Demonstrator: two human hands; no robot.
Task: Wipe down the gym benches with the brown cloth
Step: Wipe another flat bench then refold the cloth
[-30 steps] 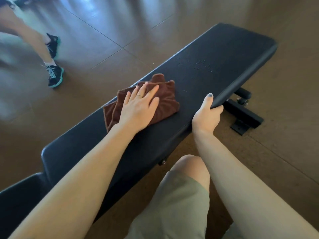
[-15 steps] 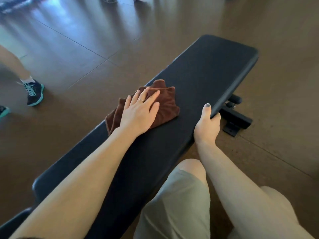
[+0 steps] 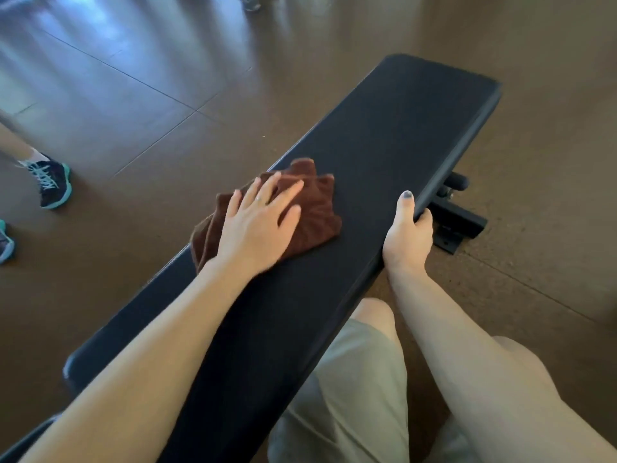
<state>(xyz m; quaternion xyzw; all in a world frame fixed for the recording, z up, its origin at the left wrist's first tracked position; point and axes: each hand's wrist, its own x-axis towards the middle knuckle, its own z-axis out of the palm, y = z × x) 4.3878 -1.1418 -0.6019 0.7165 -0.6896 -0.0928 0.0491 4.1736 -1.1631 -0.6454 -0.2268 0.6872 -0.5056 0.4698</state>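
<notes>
A long black padded gym bench (image 3: 384, 135) runs diagonally from the lower left to the upper right. A crumpled brown cloth (image 3: 310, 212) lies on its pad near the far long edge, about midway along. My left hand (image 3: 258, 225) presses flat on the cloth with fingers spread. My right hand (image 3: 405, 232) grips the bench's near edge, thumb on top and fingers curled underneath. My knees in khaki shorts are right beside the bench.
The bench's black metal foot and roller (image 3: 454, 212) stick out on the floor just beyond my right hand. Another person's dark sneaker with teal sole (image 3: 50, 183) stands at the left on the brown floor (image 3: 551, 162); part of a second shoe (image 3: 5, 242) shows at the left edge.
The view has shifted so more of the bench's near part shows. The other person's feet have moved along the left. My left hand with the cloth stays near the same spot; the right grip is unchanged.
</notes>
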